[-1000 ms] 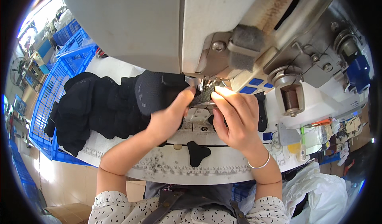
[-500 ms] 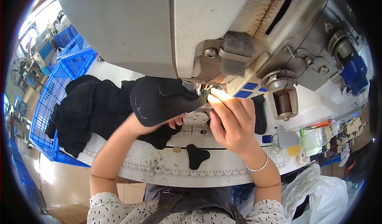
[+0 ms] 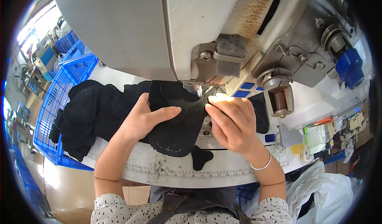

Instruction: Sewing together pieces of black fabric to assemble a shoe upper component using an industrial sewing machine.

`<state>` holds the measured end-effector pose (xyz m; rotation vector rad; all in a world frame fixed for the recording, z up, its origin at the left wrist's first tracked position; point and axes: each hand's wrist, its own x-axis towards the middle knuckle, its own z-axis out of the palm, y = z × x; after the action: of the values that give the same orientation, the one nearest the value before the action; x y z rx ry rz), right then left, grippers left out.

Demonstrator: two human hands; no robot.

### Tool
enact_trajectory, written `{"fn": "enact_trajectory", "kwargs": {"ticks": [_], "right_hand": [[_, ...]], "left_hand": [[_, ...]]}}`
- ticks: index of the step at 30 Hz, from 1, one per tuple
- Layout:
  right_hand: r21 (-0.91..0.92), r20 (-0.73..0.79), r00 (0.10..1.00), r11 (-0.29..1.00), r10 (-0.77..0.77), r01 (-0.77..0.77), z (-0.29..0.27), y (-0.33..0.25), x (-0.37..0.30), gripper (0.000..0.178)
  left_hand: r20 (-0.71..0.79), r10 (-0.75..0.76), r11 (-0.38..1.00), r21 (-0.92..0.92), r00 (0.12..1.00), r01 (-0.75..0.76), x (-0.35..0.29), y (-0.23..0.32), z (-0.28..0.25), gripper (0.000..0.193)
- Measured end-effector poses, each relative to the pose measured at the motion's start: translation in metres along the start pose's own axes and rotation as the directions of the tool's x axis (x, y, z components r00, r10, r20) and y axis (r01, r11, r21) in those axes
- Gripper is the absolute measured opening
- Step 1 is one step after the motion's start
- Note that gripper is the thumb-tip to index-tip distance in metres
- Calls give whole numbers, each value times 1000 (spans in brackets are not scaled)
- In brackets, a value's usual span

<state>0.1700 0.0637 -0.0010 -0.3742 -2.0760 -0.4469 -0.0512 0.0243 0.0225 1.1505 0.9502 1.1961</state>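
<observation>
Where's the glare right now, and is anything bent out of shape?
Head view: bright glare whitens the right hand's fingertips beside the black fabric; the table edge bows from fisheye distortion; the corners go black.

At the left of the frame, a blue basket (image 3: 53, 104) with latticed walls is set beside the white tabletop (image 3: 135, 156). Along the tabletop's near edge, a ruler scale (image 3: 191, 176) is marked, and dark smudges (image 3: 160, 164) are seen above it. A fan (image 3: 20, 73) is placed at the far left, below a bright window (image 3: 36, 23). Tiled floor (image 3: 71, 178) and cardboard (image 3: 73, 215) are shown at the lower left. At the right, an orange tool (image 3: 323, 121), a green stick (image 3: 306, 134) and a yellow piece (image 3: 297, 149) are gathered; below them, a crumpled white bag (image 3: 326, 188) is seen.
</observation>
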Motion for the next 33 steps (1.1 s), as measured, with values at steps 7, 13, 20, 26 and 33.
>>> {"fn": "enact_trajectory", "kwargs": {"ticks": [7,13,20,26,33], "right_hand": [[-20,-6,1000,1000,20,-20,-1,0,2,29],[-11,-11,1000,1000,9,-9,-1,0,1,29],[93,48,997,994,60,-65,-15,4,5,25],[194,158,912,894,378,-404,-38,3,13,19],[270,443,666,619,600,-737,-51,-4,24,21]], "left_hand": [[-11,52,997,-55,999,-52,-7,-6,13,21],[-7,93,994,-65,996,-94,-6,-10,18,18],[-55,232,971,-45,971,-234,-10,-26,32,15],[-134,488,872,114,862,-476,-9,-45,58,8],[-186,511,860,104,839,-500,-10,-47,59,9]]}}
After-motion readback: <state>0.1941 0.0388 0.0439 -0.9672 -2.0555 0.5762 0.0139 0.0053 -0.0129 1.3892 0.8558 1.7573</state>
